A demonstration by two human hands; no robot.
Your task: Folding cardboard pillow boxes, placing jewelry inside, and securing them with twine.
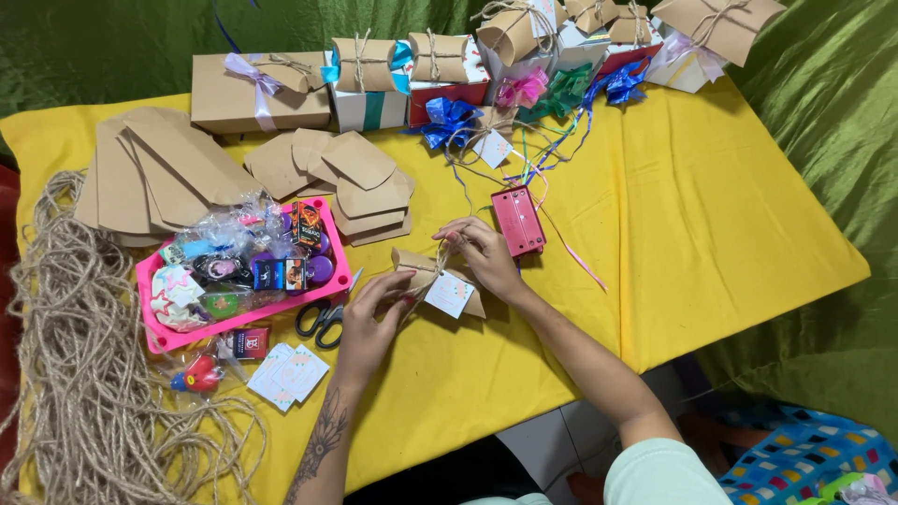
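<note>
Forearms: both came up from the bottom edge toward the middle of the yellow table (711,234); the left one carried a dark tattoo.
Left hand (369,313): fingers were curled narrow and touched the left end of the kraft pillow box (421,271), pinching its edge.
Right hand (486,254): it lay at the right end of the same box, fingers closed on the jute twine (440,252) at the knot.
Box position: it lay flat between the two hands, just right of the pink tray (154,332).
Long axis: it ran about left to right, a little tilted, so each hand met one end.
Nearer hand: both touched it; the right one sat over the top, the left one came from below and from the side.
White tag (449,293): it hung from the twine on the front of the box.
Scissors (321,321): they lay just beside the left hand, between it and the tray.
Red box (517,221): it lay just behind the right hand.
Loose twine heap (84,374): it lay far left, well apart.
</note>
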